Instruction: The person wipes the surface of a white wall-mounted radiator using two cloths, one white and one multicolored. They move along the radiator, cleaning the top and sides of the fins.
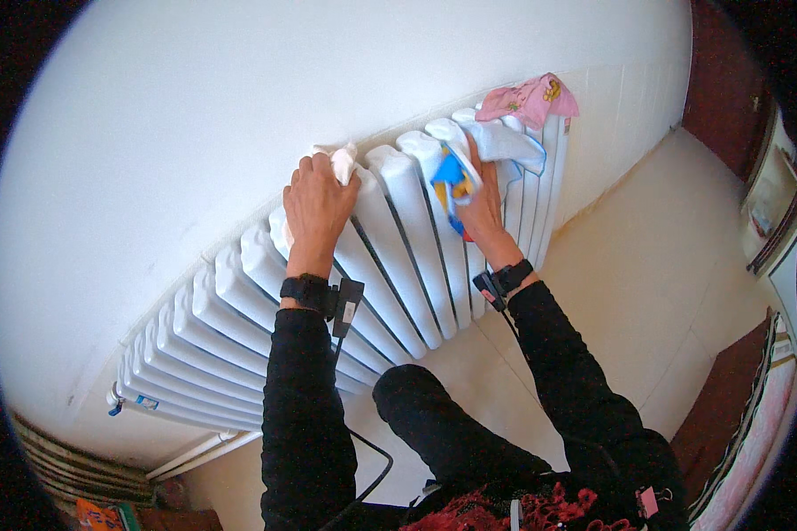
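Observation:
A white sectional radiator stands along the wall before me. On top of its middle sections rests my left hand, its fingers gripping a bunched white cloth. Farther right, my right hand holds a small towel patterned in blue, yellow and red against the radiator's front. A white cloth with blue edging lies over the sections just beyond that hand; whether it belongs to the same towel I cannot tell. Draped on the radiator's right end is a pink printed cloth.
Pipes and a valve sit at the radiator's left end. My bent knee is close to its front. A dark red door stands far right; bedding lies at lower right. Cables run from both wrist straps.

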A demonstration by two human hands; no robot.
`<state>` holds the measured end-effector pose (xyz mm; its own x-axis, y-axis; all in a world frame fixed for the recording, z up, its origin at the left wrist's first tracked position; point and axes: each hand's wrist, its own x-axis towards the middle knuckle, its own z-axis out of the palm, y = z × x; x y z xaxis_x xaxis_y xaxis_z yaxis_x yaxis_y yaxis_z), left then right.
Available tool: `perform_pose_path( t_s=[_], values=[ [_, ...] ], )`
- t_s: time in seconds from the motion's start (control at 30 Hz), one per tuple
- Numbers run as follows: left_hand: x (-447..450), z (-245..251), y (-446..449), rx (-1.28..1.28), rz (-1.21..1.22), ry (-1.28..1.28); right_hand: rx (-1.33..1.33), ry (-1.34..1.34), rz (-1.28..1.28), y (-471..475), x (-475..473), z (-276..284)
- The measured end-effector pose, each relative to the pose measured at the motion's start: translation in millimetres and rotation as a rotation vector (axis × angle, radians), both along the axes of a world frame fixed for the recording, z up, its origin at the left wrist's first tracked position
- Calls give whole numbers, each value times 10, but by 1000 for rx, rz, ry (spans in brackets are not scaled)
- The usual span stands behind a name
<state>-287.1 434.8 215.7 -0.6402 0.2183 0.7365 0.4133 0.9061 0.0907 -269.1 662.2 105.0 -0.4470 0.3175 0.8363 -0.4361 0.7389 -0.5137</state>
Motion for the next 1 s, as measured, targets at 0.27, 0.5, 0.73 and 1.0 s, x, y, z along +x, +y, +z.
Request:
perform_pose_path(
  t_s=[0.27,0.5,0.73,1.0],
  values=[
    [6,-3,38,-40,43,7,-138,-39,35,152,-10,-1320],
    [-2,-21,23,-74,58,63,-117,114,68,412,-293,-538],
    [-29,-74,13,-129,77,132,-470,-216,95,341,-241,-2060],
    [9,-52,63,-132,123,119,-712,-335,24,89,-53,-3599]
  ],
)
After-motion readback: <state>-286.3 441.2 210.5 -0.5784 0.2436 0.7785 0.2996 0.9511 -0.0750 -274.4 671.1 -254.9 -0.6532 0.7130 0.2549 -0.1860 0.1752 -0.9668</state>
